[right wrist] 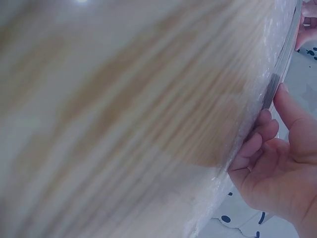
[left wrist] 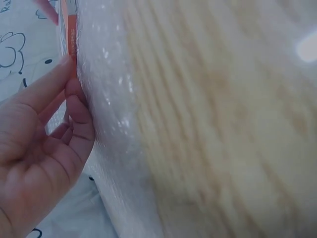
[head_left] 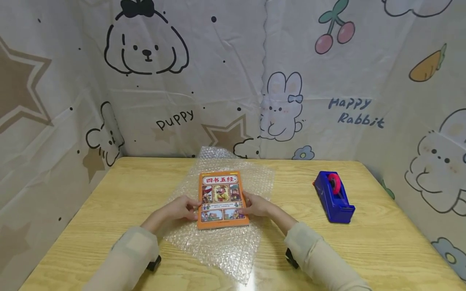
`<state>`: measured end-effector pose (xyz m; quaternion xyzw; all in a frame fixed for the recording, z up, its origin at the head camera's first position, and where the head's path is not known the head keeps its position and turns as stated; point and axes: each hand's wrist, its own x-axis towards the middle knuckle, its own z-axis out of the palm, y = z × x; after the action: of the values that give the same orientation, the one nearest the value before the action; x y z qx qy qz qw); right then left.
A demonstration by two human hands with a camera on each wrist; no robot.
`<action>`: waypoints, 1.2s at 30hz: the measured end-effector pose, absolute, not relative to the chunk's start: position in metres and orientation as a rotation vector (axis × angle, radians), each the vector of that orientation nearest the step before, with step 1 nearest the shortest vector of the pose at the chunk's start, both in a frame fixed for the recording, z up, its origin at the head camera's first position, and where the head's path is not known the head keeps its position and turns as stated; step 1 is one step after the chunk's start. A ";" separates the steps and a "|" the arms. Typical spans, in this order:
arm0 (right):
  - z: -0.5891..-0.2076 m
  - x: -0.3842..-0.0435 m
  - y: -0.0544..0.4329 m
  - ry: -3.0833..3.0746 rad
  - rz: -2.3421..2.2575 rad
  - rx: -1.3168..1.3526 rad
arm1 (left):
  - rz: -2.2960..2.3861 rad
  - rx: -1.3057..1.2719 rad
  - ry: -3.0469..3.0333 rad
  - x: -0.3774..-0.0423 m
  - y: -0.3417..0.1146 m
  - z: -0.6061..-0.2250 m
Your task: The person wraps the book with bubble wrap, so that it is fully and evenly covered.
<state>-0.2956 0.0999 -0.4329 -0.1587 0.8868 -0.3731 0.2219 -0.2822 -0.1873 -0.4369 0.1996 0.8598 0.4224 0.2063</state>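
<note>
An orange book (head_left: 220, 200) with cartoon panels and red Chinese characters on its cover lies face up over a sheet of bubble wrap (head_left: 233, 254). My left hand (head_left: 182, 208) pinches the book's left edge, thumb on top and fingers curled beneath. On the opposite side, my right hand (head_left: 257, 205) grips the right edge, its thumb over the cover. The left wrist view shows the book's orange spine (left wrist: 72, 37) between thumb and fingers. In the right wrist view, the page edges (right wrist: 270, 89) sit between the right thumb and curled fingers, close above the bubble wrap.
A blue tape dispenser (head_left: 333, 198) with a pink-red roll stands on the right part of the wooden table (head_left: 142, 178). Printed cloth (head_left: 225, 81) with cartoon animals hangs behind the table and along both sides. The bubble wrap's far corner reaches the table's back edge.
</note>
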 end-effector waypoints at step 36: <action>-0.428 -0.296 0.102 2.436 -0.992 -0.433 | 1.110 0.375 2.575 -0.274 -0.176 -0.441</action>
<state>-0.2957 0.1022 -0.4282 -0.1578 0.8881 -0.3617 0.2358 -0.2741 -0.1762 -0.4411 0.1310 0.8992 0.3876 0.1554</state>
